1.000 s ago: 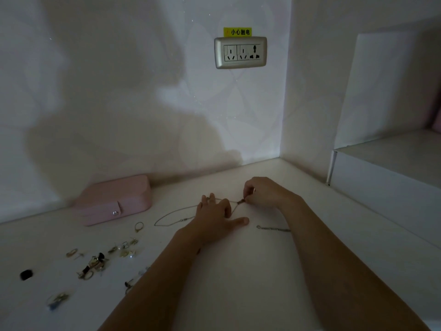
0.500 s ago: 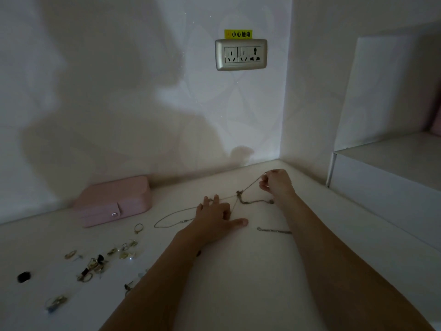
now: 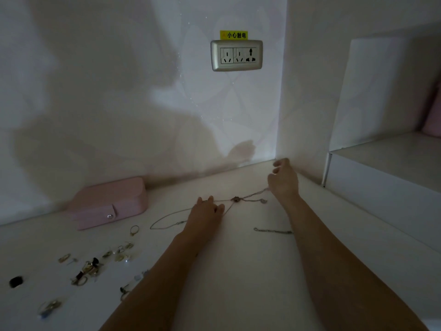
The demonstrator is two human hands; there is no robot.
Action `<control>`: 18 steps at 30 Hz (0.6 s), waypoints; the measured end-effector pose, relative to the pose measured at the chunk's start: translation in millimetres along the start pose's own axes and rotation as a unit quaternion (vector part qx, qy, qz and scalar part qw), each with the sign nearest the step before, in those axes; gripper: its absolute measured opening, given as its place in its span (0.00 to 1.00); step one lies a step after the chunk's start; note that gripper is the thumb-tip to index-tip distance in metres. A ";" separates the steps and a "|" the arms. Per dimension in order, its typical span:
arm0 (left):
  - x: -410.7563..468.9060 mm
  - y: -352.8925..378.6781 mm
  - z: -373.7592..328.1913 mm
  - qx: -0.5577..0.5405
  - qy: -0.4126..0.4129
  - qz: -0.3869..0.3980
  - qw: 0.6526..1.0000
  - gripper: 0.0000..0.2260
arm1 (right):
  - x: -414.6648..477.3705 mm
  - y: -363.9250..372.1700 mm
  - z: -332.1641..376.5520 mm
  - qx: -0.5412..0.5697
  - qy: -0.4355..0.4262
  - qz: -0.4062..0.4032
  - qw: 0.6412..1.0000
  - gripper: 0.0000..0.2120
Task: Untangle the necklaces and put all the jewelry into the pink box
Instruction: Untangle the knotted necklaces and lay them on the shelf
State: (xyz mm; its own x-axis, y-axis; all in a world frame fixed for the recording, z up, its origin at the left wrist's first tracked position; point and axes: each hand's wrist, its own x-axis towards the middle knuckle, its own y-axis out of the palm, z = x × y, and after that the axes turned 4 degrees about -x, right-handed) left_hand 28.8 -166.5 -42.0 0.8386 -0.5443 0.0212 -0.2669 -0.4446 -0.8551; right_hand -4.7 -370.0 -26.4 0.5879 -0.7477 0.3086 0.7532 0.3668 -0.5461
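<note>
A dimly lit white worktop [image 3: 238,271] in a wall corner is showing from above the person's own bare forearms. At the far left a small black object [image 3: 16,281] is lying alone, too dark to identify. Just right of it a scatter of small jewelry [image 3: 88,268], seemingly rings and earrings, is lying loose across the front left of the worktop, with one gold ring [image 3: 134,230] sitting apart behind the rest. Behind that ring the pink box [image 3: 108,204] is sitting against the back wall, its lid closed and its snap tab fastened, well apart from both hands. Right of the box the tangled necklaces [image 3: 235,199] are lying spread across the middle of the worktop: a thin loop is trailing leftward, and strands are crossing at a dark knot between the hands. The left hand [image 3: 205,212] is lying palm down with fingers straight, pressing the chains against the worktop. Just right of the knot a small pendant [image 3: 263,201] is resting on the surface. The right hand [image 3: 284,181] is sitting near the wall corner, fingers curled, gripping strands that are running straight from the knot to it. In front of that forearm a short chain [image 3: 273,231], perhaps a bracelet, is lying separate. On the wall above, a silver power socket [image 3: 236,55] is sitting under a yellow label [image 3: 233,35]. At the far right a white shelf [image 3: 381,158] is standing higher than the worktop.
</note>
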 end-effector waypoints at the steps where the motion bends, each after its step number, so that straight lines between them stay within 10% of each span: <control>1: -0.3 -0.7 1.1 0.002 -0.006 -0.015 1.000 0.19 | -4.3 3.2 5.0 -0.003 -0.060 0.029 0.998 0.12; 6: 4.1 0.1 8.9 0.018 -0.037 -0.060 0.997 0.20 | -26.8 26.7 22.7 -0.105 -0.202 0.267 0.936 0.10; 14: 4.5 1.8 12.3 -0.053 -0.036 -0.090 0.994 0.14 | -33.6 30.5 30.1 -0.146 -0.184 0.215 0.948 0.04; 18: 9.2 2.5 15.0 0.105 0.009 -0.013 0.994 0.20 | -40.5 41.6 34.8 -0.048 -0.099 0.209 0.972 0.06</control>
State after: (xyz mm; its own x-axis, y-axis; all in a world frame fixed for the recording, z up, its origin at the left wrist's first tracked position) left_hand 42.9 -161.9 -51.7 0.8347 -0.5482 0.0528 -0.1387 -0.3020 -0.9432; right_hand 13.0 -305.2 -34.5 0.8892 -0.4196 0.1825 0.4105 0.5552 -0.7233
